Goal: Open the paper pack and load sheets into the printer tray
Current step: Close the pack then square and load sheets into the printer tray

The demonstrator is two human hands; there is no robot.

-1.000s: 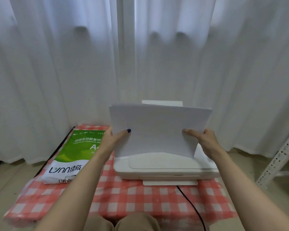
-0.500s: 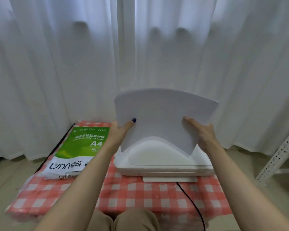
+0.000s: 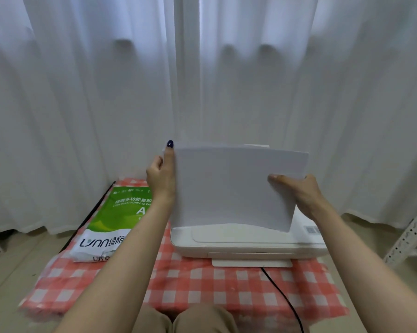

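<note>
- The paper pack [image 3: 113,219] lay flat on the checked cloth of the desk [image 3: 202,284], left of the printer [image 3: 238,243]. Its near end looked crumpled, and with loose paper already out, the opening step appeared done.
- A stack of sheets [image 3: 231,188] was up off the desk, held roughly upright over the printer's top, with its lower edge bowed and hanging just above the lid.
- A pale sliver showing above the stack's top edge was probably the printer tray [image 3: 256,146] at the back of the machine. The sheets stood in front of it and did not look seated in it, so loading seemed still to be done.
- What was left, by my reading: carry the stack back and lower its bottom edge into that rear tray, squarely and without buckling.
- The left hand [image 3: 160,179] was at the stack's left edge, one dark-nailed digit lying straight up along the edge to the top corner. The remaining fingers were partly hidden, but it appeared to pinch the paper there.
- The right hand [image 3: 303,193] gripped the right edge lower down, thumb laid across the front face and fingers out of sight behind.
- The sheets thus spanned the gap between the two hands, and the pack lay below and to the left of the left forearm, touched by neither.
</note>
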